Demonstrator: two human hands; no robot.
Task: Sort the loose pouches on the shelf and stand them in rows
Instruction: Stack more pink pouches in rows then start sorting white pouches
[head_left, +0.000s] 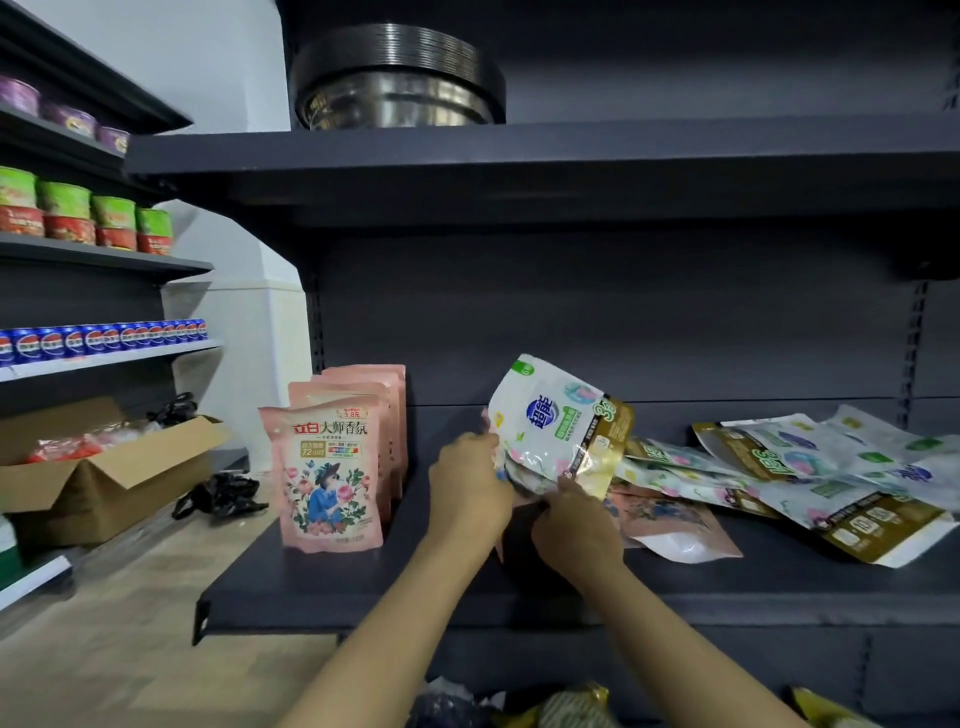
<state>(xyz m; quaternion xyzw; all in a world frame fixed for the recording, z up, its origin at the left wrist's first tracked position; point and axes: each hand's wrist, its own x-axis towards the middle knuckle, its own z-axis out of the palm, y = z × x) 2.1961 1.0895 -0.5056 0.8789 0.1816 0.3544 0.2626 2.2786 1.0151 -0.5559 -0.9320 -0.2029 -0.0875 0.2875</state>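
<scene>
Nearest the camera, both forearms reach in over the shelf (363, 587) edge. Right hand (574, 525) is curled around the lower edge of a white pouch (556, 415), pinching it from below; left hand (467, 486) is closed on the same pouch's left side, and there looks to be more than one pouch in that grip, count unclear. The pouch is tilted, top leaning left, held above the shelf floor at mid-shelf. Under the right hand lies a flat pink pouch (670, 519). To the right, the loose pile (810, 467) — white-and-gold pouches overlapping, all lying flat. To the left and further back, the pink row (337, 467) stands upright, several deep, front one facing out. My read: the step is squaring up white pouches to start a second row just beside the pink one. To do it well — tap the bottom gusset flat on the shelf, turn the label forward, seat it back against the rear panel, leave a small gap from the pink row so they don't topple each other. Fish the stray pink one out before the pile buries it.
</scene>
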